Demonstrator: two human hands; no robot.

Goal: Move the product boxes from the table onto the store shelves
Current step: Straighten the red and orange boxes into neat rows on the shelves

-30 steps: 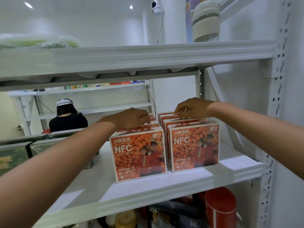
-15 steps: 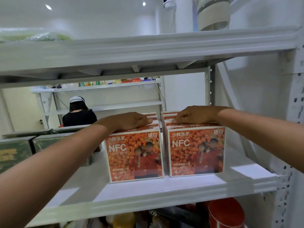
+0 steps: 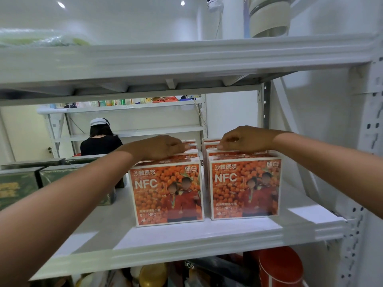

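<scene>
Two rows of boxes (image 3: 169,193) ran front-to-back at the shelf's (image 3: 186,241) centre. The left hand (image 3: 163,147) lay curled on the left row's top; the right hand (image 3: 246,139) pinched the right row's.

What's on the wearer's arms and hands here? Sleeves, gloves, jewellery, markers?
Both forearms are bare as far as the frame shows; no sleeve cuffs, gloves, watch, bands or markers visible. The left hand shows nothing worn. The right hand has a small glint on one finger that may be a ring, too small to confirm. No cables or straps on either arm.
</scene>
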